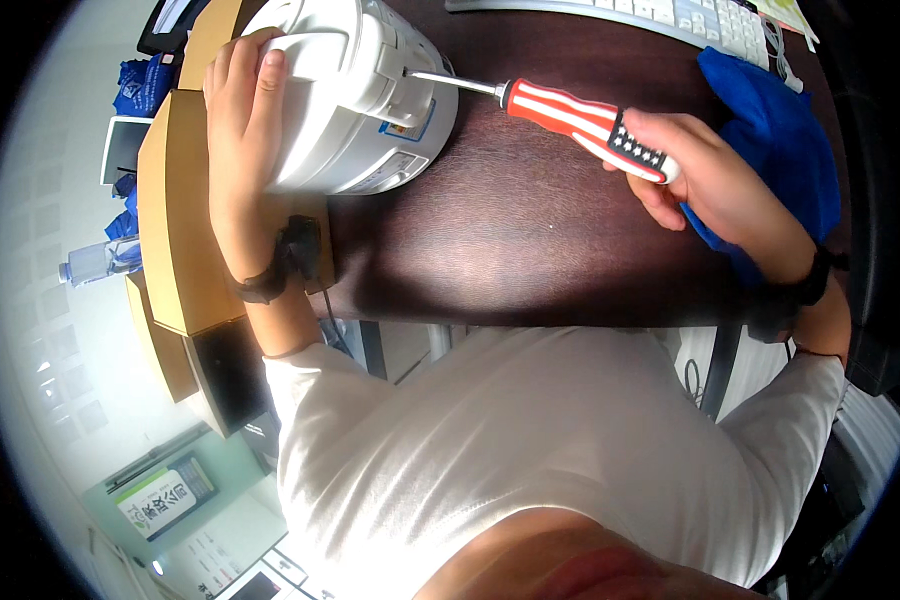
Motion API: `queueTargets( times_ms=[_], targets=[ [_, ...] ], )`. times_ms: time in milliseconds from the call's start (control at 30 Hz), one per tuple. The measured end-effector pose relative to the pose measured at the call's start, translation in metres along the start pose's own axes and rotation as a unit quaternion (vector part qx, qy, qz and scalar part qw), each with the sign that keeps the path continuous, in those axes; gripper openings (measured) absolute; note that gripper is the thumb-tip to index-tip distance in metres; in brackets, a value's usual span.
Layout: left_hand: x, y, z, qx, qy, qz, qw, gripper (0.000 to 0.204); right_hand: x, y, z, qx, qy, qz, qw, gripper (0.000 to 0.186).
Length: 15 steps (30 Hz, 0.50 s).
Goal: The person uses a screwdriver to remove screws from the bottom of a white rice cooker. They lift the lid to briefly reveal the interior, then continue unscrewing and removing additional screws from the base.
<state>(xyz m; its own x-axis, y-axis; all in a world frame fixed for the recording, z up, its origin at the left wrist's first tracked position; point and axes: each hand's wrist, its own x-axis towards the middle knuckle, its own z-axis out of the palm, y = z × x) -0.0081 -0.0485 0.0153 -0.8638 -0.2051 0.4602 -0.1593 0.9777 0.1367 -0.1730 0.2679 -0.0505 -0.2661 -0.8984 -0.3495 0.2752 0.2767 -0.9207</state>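
A white, rounded appliance that looks like a rice cooker (355, 120) is on the dark wood-grain table (510, 250) at the upper left. My left hand (235, 135) grips its left side, with the fingers over the top part and the thumb pointing up along it. In my right hand (705, 170) is a screwdriver (570, 112) with a red, white and black star-and-stripe handle. Its metal shaft points left, and the tip meets the latch area on the cooker's side. Whether the tip sits in a slot or screw is too small to tell.
A blue cloth (770, 130) lies beside my right forearm. At the far edge is a white keyboard (660, 14) with a cable. Cardboard boxes (175, 220) stand left of my left arm, near a clear plastic bottle (100, 262).
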Motion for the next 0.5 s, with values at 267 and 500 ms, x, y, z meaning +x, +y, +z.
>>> queueTargets(
  times_ms=[267, 500],
  targets=[
    [0.0, 0.002, 0.001, -0.021, 0.003, -0.013, 1.0, 0.035, -0.021, 0.013, -0.019, -0.049, 0.043, -0.06, 0.996, 0.037],
    [-0.001, 0.005, 0.001, -0.027, 0.001, -0.022, 0.999, 0.036, -0.016, 0.022, -0.018, -0.122, 0.034, -0.101, 0.987, 0.027]
  ],
)
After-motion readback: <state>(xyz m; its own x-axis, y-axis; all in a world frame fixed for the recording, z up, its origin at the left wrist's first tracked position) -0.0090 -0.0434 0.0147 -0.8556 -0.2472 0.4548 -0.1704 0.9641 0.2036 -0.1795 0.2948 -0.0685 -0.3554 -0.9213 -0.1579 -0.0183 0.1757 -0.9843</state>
